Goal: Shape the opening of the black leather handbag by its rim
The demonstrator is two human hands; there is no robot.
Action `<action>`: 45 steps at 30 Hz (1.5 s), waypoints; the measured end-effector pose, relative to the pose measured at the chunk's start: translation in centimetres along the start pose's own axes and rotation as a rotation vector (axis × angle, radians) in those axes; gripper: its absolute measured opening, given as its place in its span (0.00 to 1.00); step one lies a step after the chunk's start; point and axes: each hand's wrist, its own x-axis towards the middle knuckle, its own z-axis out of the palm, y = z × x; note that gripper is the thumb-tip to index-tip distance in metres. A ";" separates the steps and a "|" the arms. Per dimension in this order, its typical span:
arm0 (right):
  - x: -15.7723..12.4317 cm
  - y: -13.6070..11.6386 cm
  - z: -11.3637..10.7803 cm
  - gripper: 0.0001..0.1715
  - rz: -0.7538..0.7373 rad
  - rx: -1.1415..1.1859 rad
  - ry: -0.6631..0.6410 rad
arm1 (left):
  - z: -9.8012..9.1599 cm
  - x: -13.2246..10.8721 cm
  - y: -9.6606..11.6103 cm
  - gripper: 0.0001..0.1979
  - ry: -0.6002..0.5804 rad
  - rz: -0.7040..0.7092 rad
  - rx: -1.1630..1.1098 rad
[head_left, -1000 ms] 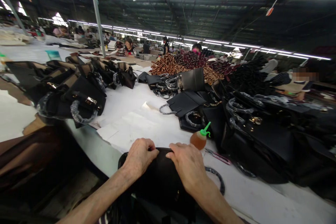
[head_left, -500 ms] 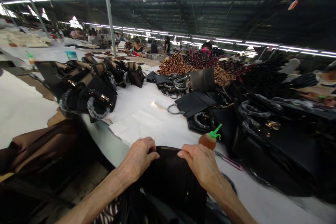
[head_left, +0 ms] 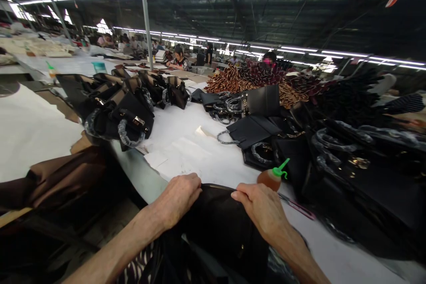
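A dark handbag (head_left: 226,222) is upright close to my body, at the table's near edge. My left hand (head_left: 181,197) grips the left part of its top rim, fingers curled over it. On the right part of the same rim, my right hand (head_left: 261,206) pinches with thumb and fingers. A short stretch of the rim shows between the two hands. Just beyond my right hand stands a squeeze bottle (head_left: 269,179) of amber liquid with a green nozzle. Pink-handled snips (head_left: 297,207) lie beside it. The lower part of the bag is in shadow.
Black handbags (head_left: 133,120) with plastic-wrapped handles stand at the left of the white-covered table (head_left: 179,151). More black bags (head_left: 359,186) crowd the right side. Stacked brown and maroon pieces (head_left: 229,80) lie farther back. Brown fabric (head_left: 66,173) hangs at left. Several people work in the background.
The view has turned slightly left, so the scene sits farther right. My left thumb has gone from the near side of the rim out of sight. Both hands stay on the handbag's rim.
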 end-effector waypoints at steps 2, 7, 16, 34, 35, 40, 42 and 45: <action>0.1 -0.1 0.0 0.17 -0.005 0.001 0.000 | 0.1 0.0 -0.1 0.09 0.018 -0.029 -0.008; 0.2 -0.2 -0.2 0.17 -0.017 0.004 0.019 | 0.4 0.3 0.0 0.08 0.042 -0.076 -0.001; -0.1 -0.2 -0.2 0.17 -0.017 -0.003 0.022 | 0.7 0.8 0.3 0.08 0.070 -0.149 0.011; 0.7 -5.9 1.8 0.10 -0.164 -0.125 0.111 | 1.8 0.9 -0.4 0.08 0.098 -0.188 0.020; 1.0 -6.1 2.0 0.10 -0.174 -0.125 0.107 | 1.8 0.9 -0.4 0.08 0.098 -0.189 0.015; 1.9 -6.2 2.2 0.13 -0.158 -0.129 0.044 | 1.6 0.6 -0.3 0.08 0.103 -0.188 -0.029; 2.1 -6.2 2.0 0.13 -0.149 -0.137 0.022 | 1.4 0.4 -0.4 0.07 0.108 -0.180 -0.051; 2.1 -6.0 1.8 0.13 -0.166 -0.157 0.031 | 0.9 -0.2 -0.5 0.03 0.107 -0.181 -0.138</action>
